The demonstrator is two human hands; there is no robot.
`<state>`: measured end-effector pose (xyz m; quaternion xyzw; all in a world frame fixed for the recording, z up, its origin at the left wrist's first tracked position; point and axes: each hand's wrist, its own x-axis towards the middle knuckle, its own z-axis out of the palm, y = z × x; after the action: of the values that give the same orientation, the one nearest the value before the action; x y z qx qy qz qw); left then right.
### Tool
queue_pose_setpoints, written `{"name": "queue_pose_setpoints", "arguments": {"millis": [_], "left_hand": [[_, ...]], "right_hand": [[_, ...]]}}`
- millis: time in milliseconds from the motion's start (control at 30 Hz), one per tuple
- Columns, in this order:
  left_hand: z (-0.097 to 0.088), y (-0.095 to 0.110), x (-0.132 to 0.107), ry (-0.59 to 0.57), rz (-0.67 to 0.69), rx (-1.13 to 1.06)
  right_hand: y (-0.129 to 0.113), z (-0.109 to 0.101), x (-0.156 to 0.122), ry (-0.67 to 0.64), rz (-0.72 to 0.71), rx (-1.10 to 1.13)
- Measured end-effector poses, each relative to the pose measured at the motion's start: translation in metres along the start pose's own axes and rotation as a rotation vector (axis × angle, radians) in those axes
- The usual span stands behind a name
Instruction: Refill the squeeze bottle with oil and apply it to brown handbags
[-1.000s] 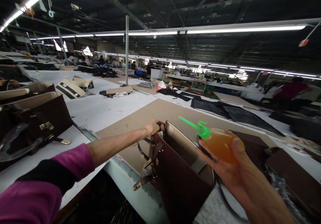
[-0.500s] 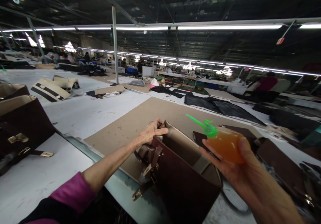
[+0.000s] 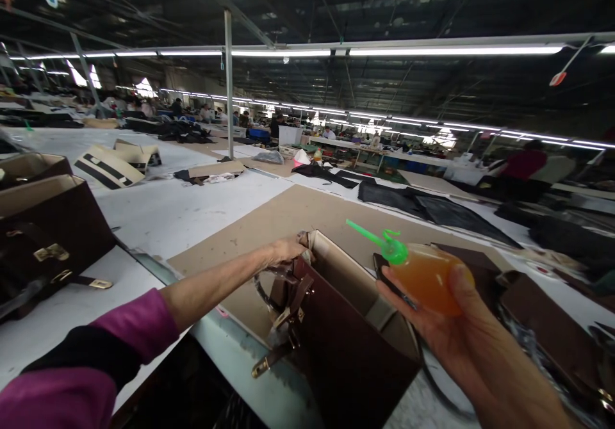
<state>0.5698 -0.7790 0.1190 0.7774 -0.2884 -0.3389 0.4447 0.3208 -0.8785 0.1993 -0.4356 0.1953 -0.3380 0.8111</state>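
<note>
In front of me a dark brown handbag [image 3: 355, 346] stands at the table edge with its top open and its beige lining showing. My left hand [image 3: 288, 250] is closed on the bag's far upper corner, near the handle; its fingertips are partly hidden. In my right hand [image 3: 446, 314] is a squeeze bottle [image 3: 427, 278] of orange liquid with a green cap and a long green spout. It is tilted on its side above the bag's right end, the spout pointing left. A strap with a gold metal tip [image 3: 262, 368] hangs from the bag's front.
More brown handbags [image 3: 52, 243] stand at the left on the white table. Brown bag pieces [image 3: 548, 326] lie at the right. A tan board [image 3: 269, 218] lies under and behind the bag. Black sheets [image 3: 423, 202] and a metal post [image 3: 229, 96] are farther back.
My left hand has turned over the bag's corner, its thumb now tucked down and its forearm more level. The bottle has shifted slightly left with my right hand. The view has swung a little left.
</note>
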Motion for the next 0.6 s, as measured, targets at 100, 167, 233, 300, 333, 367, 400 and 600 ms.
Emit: {"name": "queue_pose_setpoints", "arguments": {"millis": [100, 167, 233, 300, 333, 367, 400, 600], "left_hand": [[-0.005, -0.001, -0.003, -0.03, 0.05, -0.01], [-0.006, 0.0, -0.007, -0.026, 0.1, -0.001], [-0.008, 0.006, -0.013, -0.024, 0.161, 0.023], [-0.009, 0.019, -0.02, -0.03, 0.223, 0.061], [-0.011, 0.028, -0.024, -0.038, 0.249, 0.082], [-0.013, 0.04, -0.028, -0.05, 0.271, 0.104], [-0.015, 0.053, -0.031, -0.065, 0.287, 0.127], [-0.021, 0.129, -0.028, -0.132, 0.305, 0.275]], "right_hand": [[0.0, -0.002, 0.001, 0.006, 0.002, 0.013], [-0.003, -0.003, -0.001, 0.022, 0.01, 0.03], [-0.009, -0.005, -0.006, 0.065, 0.035, 0.054], [-0.015, -0.009, -0.015, 0.122, 0.062, 0.083], [-0.018, -0.012, -0.02, 0.151, 0.073, 0.1], [-0.021, -0.016, -0.025, 0.173, 0.082, 0.118], [-0.022, -0.021, -0.03, 0.184, 0.095, 0.135], [-0.014, -0.062, -0.04, 0.146, 0.184, 0.125]]}}
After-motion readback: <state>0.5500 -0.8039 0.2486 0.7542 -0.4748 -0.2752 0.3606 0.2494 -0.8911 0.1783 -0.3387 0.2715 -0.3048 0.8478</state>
